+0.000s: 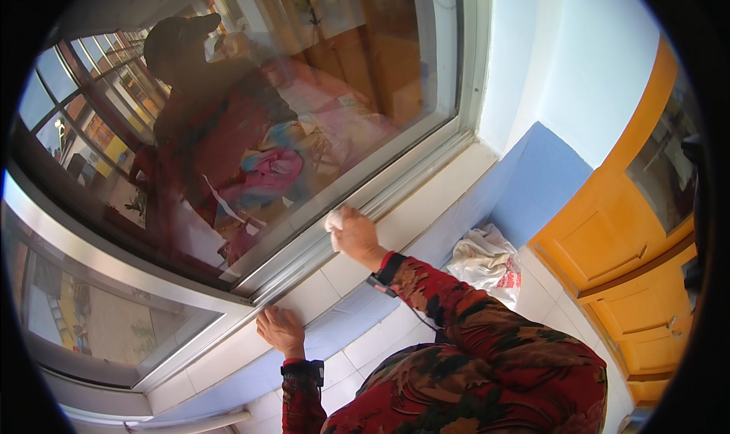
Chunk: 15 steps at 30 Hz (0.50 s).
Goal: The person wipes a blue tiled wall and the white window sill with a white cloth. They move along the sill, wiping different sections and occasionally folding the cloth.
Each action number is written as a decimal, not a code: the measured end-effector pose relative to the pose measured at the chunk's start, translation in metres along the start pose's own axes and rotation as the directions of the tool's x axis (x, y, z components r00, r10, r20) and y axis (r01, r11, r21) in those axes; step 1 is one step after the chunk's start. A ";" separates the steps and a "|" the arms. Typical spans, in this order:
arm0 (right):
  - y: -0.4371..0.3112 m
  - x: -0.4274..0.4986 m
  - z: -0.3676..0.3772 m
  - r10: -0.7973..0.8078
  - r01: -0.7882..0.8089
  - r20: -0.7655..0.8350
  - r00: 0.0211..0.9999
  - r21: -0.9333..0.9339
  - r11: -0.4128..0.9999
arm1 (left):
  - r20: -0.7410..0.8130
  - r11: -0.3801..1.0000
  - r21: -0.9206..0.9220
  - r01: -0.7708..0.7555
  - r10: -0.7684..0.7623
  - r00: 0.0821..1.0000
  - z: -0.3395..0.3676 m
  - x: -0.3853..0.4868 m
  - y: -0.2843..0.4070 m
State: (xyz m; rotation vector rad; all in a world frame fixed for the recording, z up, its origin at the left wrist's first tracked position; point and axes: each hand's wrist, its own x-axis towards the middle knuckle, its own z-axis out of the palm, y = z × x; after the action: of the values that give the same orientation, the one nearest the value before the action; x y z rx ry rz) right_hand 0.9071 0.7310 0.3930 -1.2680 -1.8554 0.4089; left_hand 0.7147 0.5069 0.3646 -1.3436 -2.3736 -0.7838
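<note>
My right hand grips a crumpled white cloth and presses it to the lower aluminium rail of a sliding window. Below and to the left, my left hand rests on the tiled window sill beside the track, its fingers slightly bent and nothing seen in them. The large glass pane above both hands mirrors a person in a cap and a row of windows. Through or on it, pink and blue fabrics show too; which side they lie on is hard to tell.
A white plastic bag with red print sits on the tiled floor, against the blue-painted lower wall. Orange wooden doors stand at the right. Another window pane is at lower left, with a pale pipe beneath.
</note>
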 end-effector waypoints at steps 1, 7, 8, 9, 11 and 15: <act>-0.015 -0.007 0.011 0.022 -0.022 0.043 0.999 0.006 1.000 | -0.001 1.000 -0.009 -0.001 0.001 1.000 -0.001 0.000 0.000; -0.098 -0.047 0.065 -0.190 0.159 0.222 0.956 0.152 0.976 | -0.003 1.000 -0.008 -0.024 0.024 1.000 -0.002 -0.001 -0.004; -0.108 -0.051 0.069 -0.223 0.188 0.208 0.952 0.175 0.966 | -0.001 1.000 -0.019 -0.020 0.020 1.000 -0.002 -0.001 -0.005; -0.116 -0.054 0.071 -0.227 0.185 0.235 0.945 0.189 0.965 | 0.005 0.999 -0.035 -0.013 0.013 1.000 -0.001 -0.001 -0.006; -0.122 -0.057 0.070 -0.269 0.219 0.252 0.930 0.207 0.953 | -0.023 0.999 -0.030 -0.035 0.034 0.999 0.000 -0.001 -0.008; -0.083 -0.038 0.045 -0.211 0.154 0.197 0.957 0.266 0.952 | -0.061 0.999 -0.026 -0.037 0.036 0.997 0.002 -0.001 -0.008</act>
State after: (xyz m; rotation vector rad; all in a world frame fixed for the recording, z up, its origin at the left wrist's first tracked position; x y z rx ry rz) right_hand 0.8270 0.6691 0.4037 -0.9008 -2.0167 0.6826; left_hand 0.7084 0.5039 0.3597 -1.3507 -2.2932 -0.8378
